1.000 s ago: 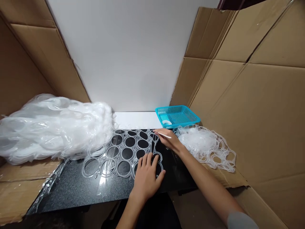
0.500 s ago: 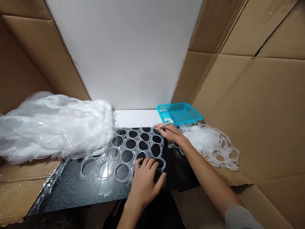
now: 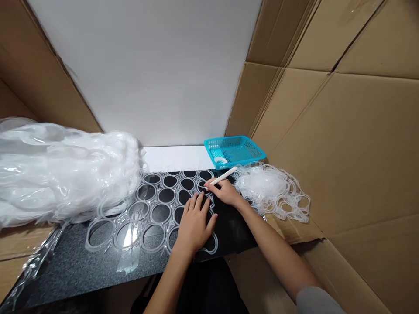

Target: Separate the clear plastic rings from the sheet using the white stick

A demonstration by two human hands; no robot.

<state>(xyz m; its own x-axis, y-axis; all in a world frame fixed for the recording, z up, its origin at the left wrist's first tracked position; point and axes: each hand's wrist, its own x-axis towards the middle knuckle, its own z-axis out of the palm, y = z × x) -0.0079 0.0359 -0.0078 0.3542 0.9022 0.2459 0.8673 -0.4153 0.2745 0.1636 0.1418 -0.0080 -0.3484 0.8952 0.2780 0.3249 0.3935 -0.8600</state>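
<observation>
A translucent sheet of joined plastic rings [image 3: 153, 237] lies flat on the dark speckled tabletop. My left hand [image 3: 195, 222] rests on its right part, fingers spread and stretched out, holding nothing. Just beyond it, my right hand [image 3: 224, 192] is closed around a white, pen-like stick [image 3: 224, 175], whose upper end points up and to the right. The stick's lower end is by a ring near the sheet's right edge; whether it touches the plastic I cannot tell.
A turquoise basket [image 3: 235, 152] at the back right has white ring pieces [image 3: 220, 160] inside. Before it lies a tangled heap of thin plastic webbing [image 3: 266, 187]. A big pile of translucent sheets [image 3: 72, 174] fills the left. Cardboard walls [image 3: 360, 144] and a white panel [image 3: 157, 74] enclose the table.
The view has shifted right. My right hand has come nearer, close to my left fingertips, and the stick now stands out more clearly, tilted up. My left hand stays spread on the sheet.
</observation>
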